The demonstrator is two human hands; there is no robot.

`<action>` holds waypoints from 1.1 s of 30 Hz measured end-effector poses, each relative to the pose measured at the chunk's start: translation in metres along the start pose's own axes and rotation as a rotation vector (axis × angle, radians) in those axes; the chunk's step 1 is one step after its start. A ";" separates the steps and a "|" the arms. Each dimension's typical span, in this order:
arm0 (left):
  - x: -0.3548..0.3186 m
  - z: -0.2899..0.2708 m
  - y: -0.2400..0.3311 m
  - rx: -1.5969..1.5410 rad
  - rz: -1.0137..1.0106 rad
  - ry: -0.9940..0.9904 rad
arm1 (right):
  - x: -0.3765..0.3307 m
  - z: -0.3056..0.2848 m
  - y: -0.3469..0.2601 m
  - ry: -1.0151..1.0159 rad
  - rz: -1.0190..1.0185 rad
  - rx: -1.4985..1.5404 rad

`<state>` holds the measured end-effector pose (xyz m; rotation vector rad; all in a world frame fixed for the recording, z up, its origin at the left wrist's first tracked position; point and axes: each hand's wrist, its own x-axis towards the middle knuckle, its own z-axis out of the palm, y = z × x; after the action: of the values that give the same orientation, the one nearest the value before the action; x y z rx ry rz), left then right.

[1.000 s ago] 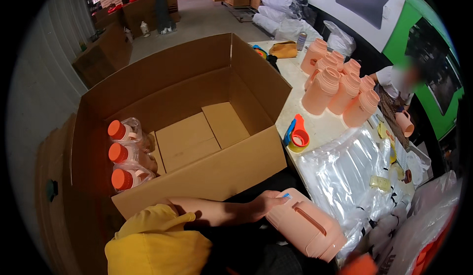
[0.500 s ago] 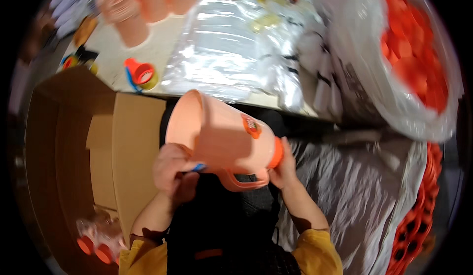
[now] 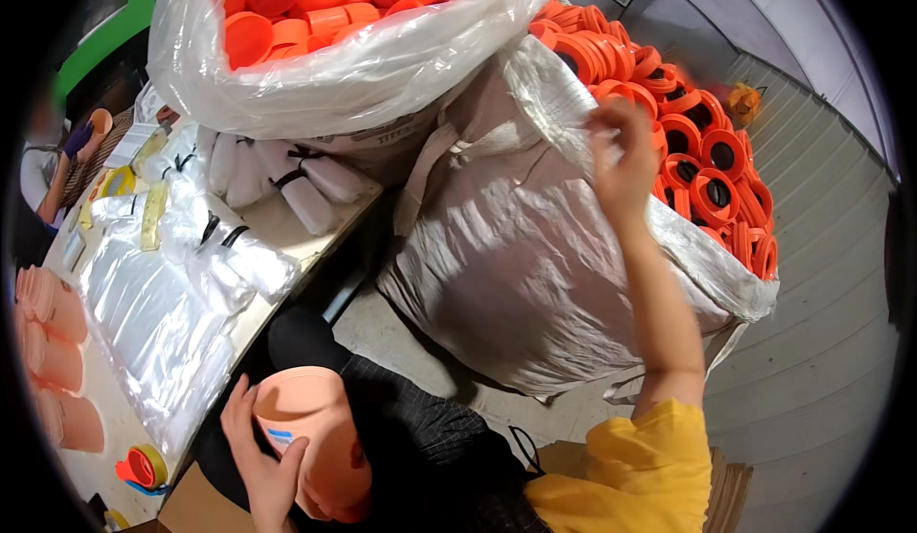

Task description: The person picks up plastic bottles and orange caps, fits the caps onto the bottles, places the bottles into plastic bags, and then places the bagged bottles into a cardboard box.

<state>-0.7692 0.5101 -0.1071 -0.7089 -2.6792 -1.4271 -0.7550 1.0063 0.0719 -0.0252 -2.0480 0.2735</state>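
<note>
Rings in orange plastic, several with dark centres, lie heaped in the mouth of a white woven sack, and we see them just beside and beyond our right hand, on its right side. That is the nearer hand by far; our left hand is well apart, low on the left with a peach jug. The heap stretches from upper left to lower right along the sack's mouth, its rings tipped at many angles, so we find no single direction in which they face.

The jug is at our lap, beside the dark-clad leg. Its long axis runs steeply from upper left to lower right, the wide end tilted up toward our view and the other end pointing toward the lower edge. Our left hand is spread around its side, thumb near a blue-and-white label and fingers along the outer wall, so we have hold of it from the left.

Our right hand is raised with fingers loosely curled and partly open over the sack's edge; it is blurred, and we cannot tell whether it touches a ring. To the left, more peach jugs and clear plastic sleeves rest on the surface.
</note>
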 end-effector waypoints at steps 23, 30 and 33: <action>-0.115 0.028 -0.040 -0.528 -0.297 0.172 | -0.100 0.116 -0.135 -0.636 -0.131 0.708; -0.126 0.018 -0.040 -0.626 -0.279 0.202 | -0.172 0.154 -0.215 -1.066 -0.476 1.048; -0.127 0.023 -0.056 -0.726 -0.292 0.212 | -0.178 0.150 -0.215 -1.099 -0.450 1.079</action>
<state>-0.6733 0.4531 -0.1934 -0.1425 -2.1325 -2.4252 -0.7802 0.7451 -0.1066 1.5036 -2.5422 1.2618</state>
